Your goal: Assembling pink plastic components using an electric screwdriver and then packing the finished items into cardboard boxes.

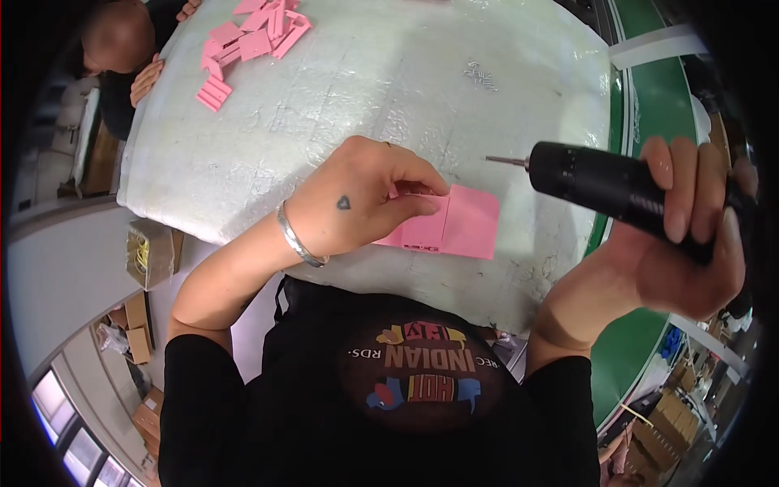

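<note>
My right hand [690, 219] is wrapped round a black electric screwdriver [596, 180], raised at the right with its thin metal bit pointing left. A flat pink panel assembly [471, 223] lies on the table near its front edge. Over its left part is my left hand [365, 195], thumb and forefinger closed in a pinch at the seam between two pink sections. Whatever sits between those fingertips is too small or hidden to make out. Small dark slots [422, 247] show along the panel's near edge. The bit is apart from the panel.
A pile of loose pink parts [256, 36] lies at the far left of the film-covered table [324, 105]. Several small screws [480, 75] are scattered at the far right. Another person's hand [147, 79] rests at the table's left edge. An open box [150, 253] stands below left.
</note>
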